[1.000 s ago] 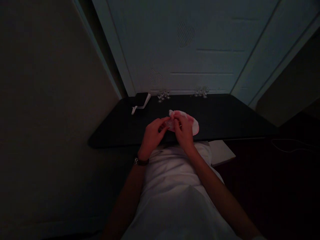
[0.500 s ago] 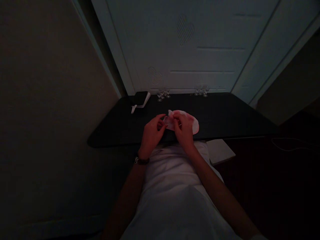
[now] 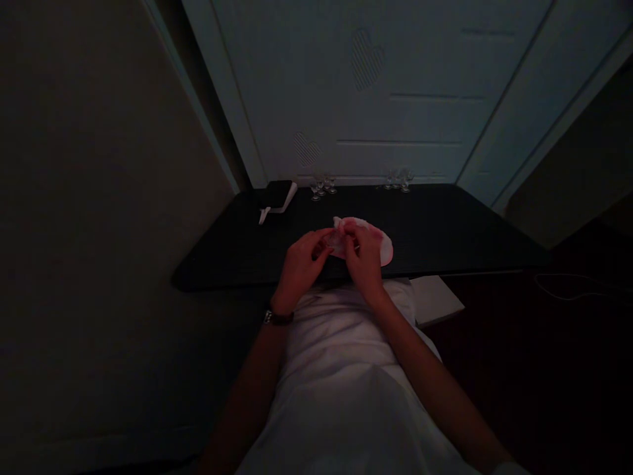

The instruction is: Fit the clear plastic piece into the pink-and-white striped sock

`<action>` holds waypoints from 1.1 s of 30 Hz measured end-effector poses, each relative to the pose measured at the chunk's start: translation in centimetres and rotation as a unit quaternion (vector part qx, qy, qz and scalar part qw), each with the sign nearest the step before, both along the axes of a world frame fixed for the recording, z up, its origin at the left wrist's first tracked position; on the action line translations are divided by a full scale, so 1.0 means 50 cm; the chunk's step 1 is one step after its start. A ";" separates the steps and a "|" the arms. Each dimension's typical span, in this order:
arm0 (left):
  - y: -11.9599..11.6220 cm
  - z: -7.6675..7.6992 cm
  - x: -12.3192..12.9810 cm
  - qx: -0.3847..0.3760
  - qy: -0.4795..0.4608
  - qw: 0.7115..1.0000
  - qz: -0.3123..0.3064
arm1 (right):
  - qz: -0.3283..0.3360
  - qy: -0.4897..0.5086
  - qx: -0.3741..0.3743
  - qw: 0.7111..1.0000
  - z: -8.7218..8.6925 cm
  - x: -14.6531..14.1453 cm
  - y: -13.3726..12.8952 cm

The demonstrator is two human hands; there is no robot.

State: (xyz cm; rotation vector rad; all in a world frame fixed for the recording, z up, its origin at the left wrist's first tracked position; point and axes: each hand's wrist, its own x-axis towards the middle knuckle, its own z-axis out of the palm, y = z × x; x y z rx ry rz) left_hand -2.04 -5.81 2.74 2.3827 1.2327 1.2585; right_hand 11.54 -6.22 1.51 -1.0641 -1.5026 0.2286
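Note:
A pink-and-white cloth (image 3: 386,252) with a rounded right end lies at the near part of the black table. My right hand (image 3: 364,254) pinches its upper middle between thumb and fingertips. At the cloth's left end a pale, see-through piece (image 3: 337,245) shows between my two hands. Whether it belongs to the cloth or is a small glass, I cannot tell. My left hand (image 3: 304,257), with a dark watch on its wrist, has curled its thumb and fingers around that piece's left side. Its fingertips are partly hidden in the dim light.
Small stemmed glasses stand in two groups, one at the back middle (image 3: 322,187) and one at the back right (image 3: 398,180). A black-and-white box-like object (image 3: 279,196) sits at the back left. Behind the black table (image 3: 459,231) rises a white panel door. A white flat item (image 3: 435,300) lies below the front edge.
My left hand's fingers have moved slightly right and closed in on the see-through piece. My right hand keeps its pinch on the cloth, which has barely shifted.

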 end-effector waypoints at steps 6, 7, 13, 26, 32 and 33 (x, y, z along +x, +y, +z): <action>-0.001 0.000 -0.001 0.013 0.039 0.999 -0.002 | -0.013 -0.012 0.004 1.000 -0.002 0.001 0.004; -0.001 -0.001 0.000 0.013 0.039 0.999 0.000 | -0.015 -0.014 0.003 1.000 -0.002 0.001 0.004; 0.003 -0.007 0.000 -0.002 0.020 1.000 0.012 | -0.010 -0.026 0.000 1.000 0.003 0.001 -0.003; 0.006 -0.006 0.000 -0.039 -0.044 0.997 0.047 | -0.008 -0.021 0.001 1.000 0.005 0.001 -0.002; 0.004 -0.003 -0.001 -0.014 -0.020 0.999 0.021 | -0.026 -0.027 -0.003 0.999 0.002 0.000 0.000; 0.003 -0.002 -0.001 -0.009 -0.014 1.000 0.016 | -0.028 -0.027 0.000 0.999 0.002 0.000 0.001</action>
